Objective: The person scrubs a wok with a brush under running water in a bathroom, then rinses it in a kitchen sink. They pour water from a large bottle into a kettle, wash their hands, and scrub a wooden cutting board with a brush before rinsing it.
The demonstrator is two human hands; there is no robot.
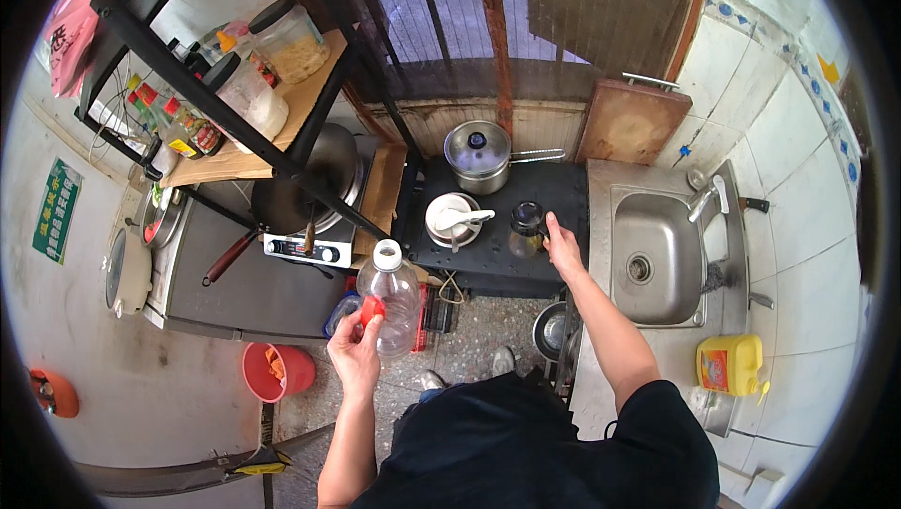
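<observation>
My left hand (355,353) grips a large clear plastic bottle (399,298) by a red part on its near side, which looks like a handle. The bottle is upright above the floor, its white neck uncapped. Over the black table (493,271), my right hand (565,248) is closed around the handle of a small glass dispenser (525,238) with a dark lid. Some yellowish liquid shows low in the dispenser. Whether its base touches the tabletop is hard to tell. Left of it are stacked bowls (450,217) with a white spoon (473,218) across them.
A lidded steel saucepan (479,161) stands at the table's back. At right are a steel sink (654,263) and a yellow jug (728,365). A wok (303,189) rests on an electric cooker (310,250) beneath a black-framed shelf (232,161). A red bucket (299,372) is at lower left.
</observation>
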